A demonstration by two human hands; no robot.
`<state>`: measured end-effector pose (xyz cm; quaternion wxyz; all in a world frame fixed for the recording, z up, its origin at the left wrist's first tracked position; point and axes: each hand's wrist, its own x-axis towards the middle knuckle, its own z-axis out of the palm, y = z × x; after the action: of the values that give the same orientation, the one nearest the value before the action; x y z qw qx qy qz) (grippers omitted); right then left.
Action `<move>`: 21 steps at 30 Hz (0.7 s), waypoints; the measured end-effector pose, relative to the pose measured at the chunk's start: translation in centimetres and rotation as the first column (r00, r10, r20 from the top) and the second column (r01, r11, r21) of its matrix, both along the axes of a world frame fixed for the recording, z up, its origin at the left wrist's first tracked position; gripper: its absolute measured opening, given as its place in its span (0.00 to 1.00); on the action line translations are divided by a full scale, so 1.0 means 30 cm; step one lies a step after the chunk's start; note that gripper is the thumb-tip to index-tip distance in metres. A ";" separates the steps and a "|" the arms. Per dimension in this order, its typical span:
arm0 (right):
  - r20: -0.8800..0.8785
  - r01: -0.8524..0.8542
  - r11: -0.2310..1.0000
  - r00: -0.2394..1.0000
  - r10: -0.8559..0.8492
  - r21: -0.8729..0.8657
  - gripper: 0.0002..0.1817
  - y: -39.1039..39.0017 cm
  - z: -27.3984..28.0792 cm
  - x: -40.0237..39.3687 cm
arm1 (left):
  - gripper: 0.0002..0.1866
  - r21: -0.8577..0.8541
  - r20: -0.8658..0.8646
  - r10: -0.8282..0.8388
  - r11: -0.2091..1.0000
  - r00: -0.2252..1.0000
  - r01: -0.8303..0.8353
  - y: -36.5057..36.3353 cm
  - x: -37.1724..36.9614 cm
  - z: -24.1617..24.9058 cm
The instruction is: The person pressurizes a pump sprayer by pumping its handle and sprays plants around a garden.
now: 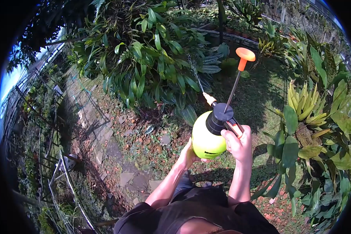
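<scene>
A lime-yellow pump sprayer (207,136) with a black collar is held up in front of my chest. My left hand (188,156) cups its round body from the left and below, with some fingers hidden behind it. Around the handle beneath the black head (223,112) my right hand (239,145) is closed, its thumb up by the trigger. An orange pump knob (245,54) stands high on its extended metal rod. From the orange nozzle (209,98) a thin jet of liquid (197,76) shoots toward the leaves.
A dense long-leaved plant (144,58) hangs ahead. Broad-leaved plants (290,144) and a yellow-green rosette (306,101) crowd the right. Stony ground (132,179) lies below, with a metal rail (72,187) at left. Grass (261,89) spreads beyond the sprayer.
</scene>
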<state>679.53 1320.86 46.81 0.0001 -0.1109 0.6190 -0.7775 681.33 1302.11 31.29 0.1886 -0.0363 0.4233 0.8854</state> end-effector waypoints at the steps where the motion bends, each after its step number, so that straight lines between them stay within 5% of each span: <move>1: -0.020 -0.006 1.000 1.000 0.006 0.003 0.05 0.007 0.041 0.003 | 0.40 -0.053 -0.066 0.061 0.996 0.996 -0.065 -0.004 -0.022 0.056; 5: -0.240 -0.040 0.994 0.971 0.015 -0.100 0.10 -0.003 0.164 -0.026 | 0.39 -0.109 -0.342 0.125 0.979 0.931 -0.171 -0.096 -0.146 0.169; 10: -0.380 -0.122 0.981 0.923 0.056 -0.150 0.08 -0.071 0.301 -0.096 | 0.41 -0.109 -0.473 0.096 0.980 0.876 -0.166 -0.148 -0.216 0.306; 21: -0.370 -0.083 0.982 0.929 0.014 -0.172 0.08 -0.245 0.492 -0.213 | 0.39 -0.207 -0.598 0.082 0.945 0.797 -0.253 -0.274 -0.357 0.439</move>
<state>673.14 1313.50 61.57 -0.1066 -0.2691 0.5306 -0.7967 670.63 1293.88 44.45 -0.0367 0.1725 0.5751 0.7989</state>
